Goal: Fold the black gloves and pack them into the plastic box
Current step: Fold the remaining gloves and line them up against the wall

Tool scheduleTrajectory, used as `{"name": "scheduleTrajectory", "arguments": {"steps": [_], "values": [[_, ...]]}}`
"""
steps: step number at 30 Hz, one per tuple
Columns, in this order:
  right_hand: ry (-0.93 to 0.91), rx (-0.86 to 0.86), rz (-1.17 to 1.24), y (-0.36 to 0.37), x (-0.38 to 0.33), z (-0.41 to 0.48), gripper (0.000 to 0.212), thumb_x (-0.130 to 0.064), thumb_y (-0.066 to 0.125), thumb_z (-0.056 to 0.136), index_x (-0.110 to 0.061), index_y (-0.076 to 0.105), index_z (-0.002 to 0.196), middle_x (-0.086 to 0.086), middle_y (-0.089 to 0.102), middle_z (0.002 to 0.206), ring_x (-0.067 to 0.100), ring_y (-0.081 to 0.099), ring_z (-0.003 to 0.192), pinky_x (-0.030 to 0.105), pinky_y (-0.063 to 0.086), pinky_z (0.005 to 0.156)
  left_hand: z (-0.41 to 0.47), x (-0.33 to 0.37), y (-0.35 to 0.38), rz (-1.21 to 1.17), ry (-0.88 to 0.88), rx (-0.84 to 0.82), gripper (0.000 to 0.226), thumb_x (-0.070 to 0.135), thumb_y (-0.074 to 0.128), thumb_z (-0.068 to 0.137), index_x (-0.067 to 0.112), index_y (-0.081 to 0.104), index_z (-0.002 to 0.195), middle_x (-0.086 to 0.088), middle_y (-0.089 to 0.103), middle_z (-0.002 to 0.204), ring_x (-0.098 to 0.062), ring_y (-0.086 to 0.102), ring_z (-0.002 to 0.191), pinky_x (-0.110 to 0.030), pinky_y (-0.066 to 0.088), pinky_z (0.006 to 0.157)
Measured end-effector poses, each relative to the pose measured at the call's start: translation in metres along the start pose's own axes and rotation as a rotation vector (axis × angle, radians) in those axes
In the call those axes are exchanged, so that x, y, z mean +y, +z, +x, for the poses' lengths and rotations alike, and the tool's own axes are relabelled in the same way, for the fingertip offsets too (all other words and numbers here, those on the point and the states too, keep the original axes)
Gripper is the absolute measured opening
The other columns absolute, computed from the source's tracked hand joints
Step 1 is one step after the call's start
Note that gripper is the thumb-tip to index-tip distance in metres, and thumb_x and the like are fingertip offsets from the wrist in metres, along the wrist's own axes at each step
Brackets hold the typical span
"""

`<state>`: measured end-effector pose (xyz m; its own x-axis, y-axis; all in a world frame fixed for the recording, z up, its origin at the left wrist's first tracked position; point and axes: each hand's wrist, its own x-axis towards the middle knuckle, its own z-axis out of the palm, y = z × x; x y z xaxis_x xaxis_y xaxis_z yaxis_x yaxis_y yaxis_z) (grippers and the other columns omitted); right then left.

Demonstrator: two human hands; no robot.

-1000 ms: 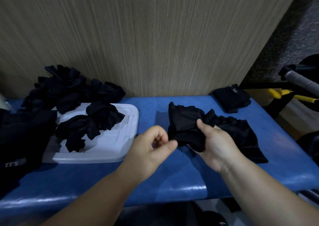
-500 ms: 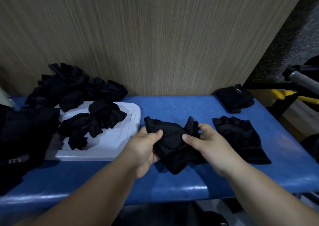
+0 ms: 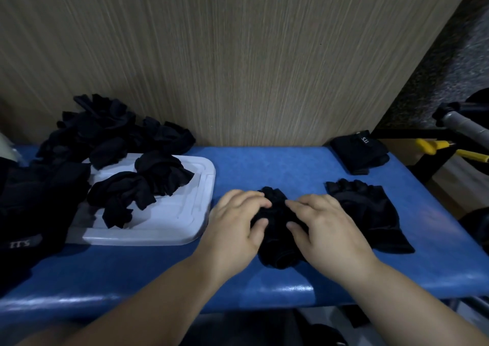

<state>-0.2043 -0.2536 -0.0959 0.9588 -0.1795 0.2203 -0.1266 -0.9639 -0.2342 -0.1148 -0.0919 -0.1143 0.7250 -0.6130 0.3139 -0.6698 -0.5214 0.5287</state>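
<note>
**A:** Where is the glove being worked on?

**B:** The bunched black glove lies on the blue bench, just right of the white plastic box, level with the box's front right corner. It sits between and partly under both hands.

**A:** And how are the hands placed?

**B:** The left hand is the one nearer the box, with its outer edge just beside the box's right rim. Its fingers lie lightly bent over the glove's left side, and the thumb rests on the cloth. The right hand, farther right of the box, covers the glove's other side the same way. Both are palm down and press the glove onto the bench. The fingertips of the two hands nearly meet over the top of the glove.

**A:** Are they pinching it?

**B:** I cannot tell whether any cloth is caught between thumb and fingers. Neither hand is clenched.

**A:** Are there other gloves?

**B:** Two crumpled gloves lie on the box itself. A pile of gloves sits behind the box. A flat glove lies farther right of the box, beyond the right hand.
</note>
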Motion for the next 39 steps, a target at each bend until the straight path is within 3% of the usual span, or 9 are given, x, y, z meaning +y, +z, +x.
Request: {"name": "scheduleTrajectory", "arguments": {"steps": [2, 5, 10, 15, 19, 23, 29, 33, 39], "values": [[-0.066, -0.171, 0.031, -0.003, -0.002, 0.0, 0.059, -0.054, 0.034, 0.095, -0.019, 0.047, 0.141, -0.009, 0.046, 0.143, 0.015, 0.032, 0.137, 0.033, 0.029, 0.115, -0.002, 0.001, 0.001, 0.076, 0.008, -0.151, 0.046, 0.041, 0.037, 0.095, 0.033, 0.044, 0.14, 0.021, 0.038, 0.147, -0.001, 0.019, 0.14, -0.025, 0.013, 0.115], [-0.049, -0.514, 0.005, -0.003, -0.002, -0.002, 0.087, -0.071, 0.001, 0.079, -0.026, 0.004, 0.153, -0.02, -0.004, 0.156, 0.005, -0.021, 0.144, 0.028, -0.008, 0.118, -0.005, -0.005, 0.004, 0.208, -0.026, -0.376, 0.054, 0.042, 0.029, 0.102, 0.034, 0.013, 0.152, 0.022, 0.012, 0.158, 0.0, -0.004, 0.146, -0.029, -0.003, 0.12], [-0.045, -0.583, 0.012, -0.003, -0.002, -0.004, 0.097, -0.074, -0.009, 0.067, -0.027, -0.009, 0.152, -0.017, -0.02, 0.156, 0.004, -0.034, 0.138, 0.031, -0.017, 0.117, -0.006, -0.008, 0.003, 0.239, -0.015, -0.456, 0.056, 0.042, 0.025, 0.102, 0.034, 0.003, 0.153, 0.023, -0.004, 0.158, 0.003, -0.016, 0.143, -0.034, -0.011, 0.119], [-0.04, -0.458, 0.11, -0.007, 0.002, -0.003, 0.077, -0.065, 0.008, 0.087, -0.027, 0.009, 0.153, -0.018, 0.001, 0.159, -0.001, -0.021, 0.141, 0.02, -0.009, 0.115, -0.001, -0.007, 0.001, 0.229, 0.005, -0.491, 0.055, 0.041, 0.026, 0.103, 0.035, 0.003, 0.152, 0.023, -0.006, 0.158, 0.004, -0.018, 0.141, -0.035, -0.014, 0.119], [0.018, -0.119, 0.088, -0.019, 0.026, 0.002, 0.043, -0.034, 0.043, 0.1, -0.023, 0.047, 0.141, -0.005, 0.047, 0.144, 0.015, 0.028, 0.14, 0.028, 0.021, 0.115, 0.006, -0.01, 0.006, 0.139, 0.062, -0.445, 0.055, 0.041, 0.031, 0.102, 0.035, 0.01, 0.152, 0.022, -0.004, 0.158, 0.009, -0.017, 0.137, -0.029, -0.011, 0.119], [0.409, 0.124, 0.08, -0.04, 0.068, 0.008, 0.03, -0.023, 0.049, 0.095, -0.021, 0.064, 0.121, 0.009, 0.063, 0.122, 0.032, 0.049, 0.119, 0.038, 0.04, 0.098, 0.01, -0.01, 0.011, 0.028, 0.081, -0.297, 0.052, 0.036, 0.042, 0.1, 0.032, 0.027, 0.149, 0.022, 0.007, 0.156, 0.008, -0.008, 0.139, -0.025, -0.001, 0.12], [0.856, -0.17, 0.044, -0.047, 0.118, 0.004, 0.041, -0.049, 0.056, 0.091, -0.014, 0.058, 0.112, 0.013, 0.062, 0.11, 0.036, 0.059, 0.103, 0.035, 0.045, 0.069, 0.004, -0.003, 0.008, 0.018, 0.102, -0.218, 0.046, 0.048, 0.038, 0.095, 0.033, 0.045, 0.139, 0.02, 0.041, 0.142, -0.002, 0.022, 0.137, -0.026, 0.019, 0.114], [0.839, -0.225, 0.05, -0.039, 0.113, 0.008, 0.056, -0.056, 0.062, 0.083, -0.007, 0.058, 0.109, 0.012, 0.063, 0.106, 0.032, 0.06, 0.097, 0.032, 0.043, 0.067, 0.001, 0.0, 0.011, 0.027, 0.104, -0.323, 0.058, 0.057, 0.027, 0.091, 0.035, 0.037, 0.143, 0.02, 0.038, 0.145, 0.0, 0.021, 0.138, -0.018, 0.015, 0.11], [0.721, -0.134, 0.33, -0.034, 0.086, 0.011, 0.031, -0.041, 0.074, 0.078, -0.016, 0.06, 0.09, -0.001, 0.063, 0.088, 0.019, 0.062, 0.082, 0.037, 0.054, 0.074, 0.001, -0.001, 0.014, 0.039, 0.112, -0.375, 0.053, 0.058, 0.029, 0.094, 0.037, 0.041, 0.141, 0.024, 0.032, 0.149, 0.004, 0.015, 0.14, -0.013, 0.008, 0.111]]}}
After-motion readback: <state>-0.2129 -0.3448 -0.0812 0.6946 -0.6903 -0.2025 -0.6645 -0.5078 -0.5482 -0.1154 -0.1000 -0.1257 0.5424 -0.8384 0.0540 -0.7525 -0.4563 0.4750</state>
